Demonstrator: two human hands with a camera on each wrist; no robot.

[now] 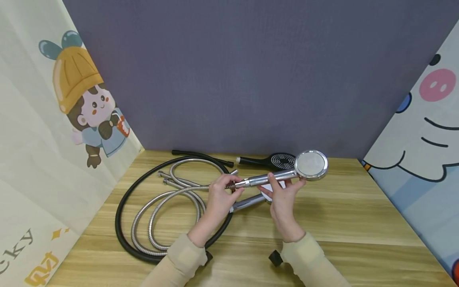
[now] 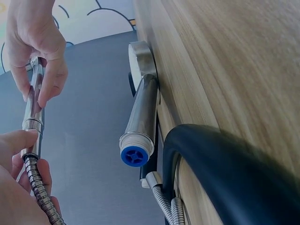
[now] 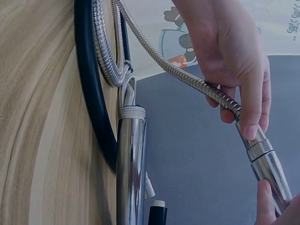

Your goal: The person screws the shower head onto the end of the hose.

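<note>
My right hand [image 1: 285,203] holds a chrome shower head [image 1: 311,165] by its handle, above the table, with its round face turned up. At the handle's lower end, my left hand [image 1: 223,195] pinches the chrome end fitting of a metal shower hose [image 3: 176,70]. Fitting and handle are in line and meet end to end in both wrist views. Below them, a second chrome shower head [image 2: 143,108] lies on the table; its threaded end shows a blue insert. Behind, a black shower head [image 1: 279,160] lies near the wall.
Coiled metal hoses and a thick black hose [image 1: 120,211] spread over the left half of the wooden table [image 1: 358,223]. A grey wall panel [image 1: 229,79] stands at the back, with printed cartoon panels at both sides.
</note>
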